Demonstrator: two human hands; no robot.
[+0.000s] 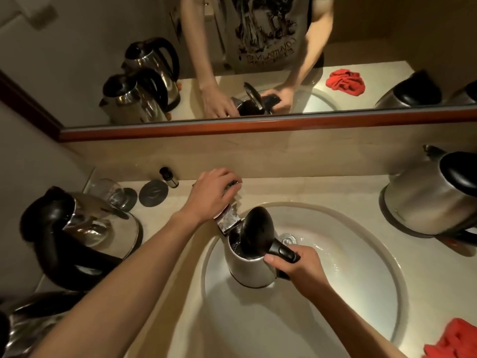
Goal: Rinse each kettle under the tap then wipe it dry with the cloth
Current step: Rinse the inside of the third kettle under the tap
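Left hand (213, 193) rests on top of the chrome tap (228, 218), fingers curled over its lever; right hand (296, 262) grips the black handle of a steel kettle (247, 267). From left to right: two steel kettles (85, 228) stand on the counter (361, 195), with an upturned glass (113, 193) and two round coasters (153, 193) behind them. At centre, the held kettle sits upright over the sink (361, 267), lid raised, its mouth just under the spout. To the right stands another kettle (428, 200); a red cloth (456, 339) lies at the near right edge.
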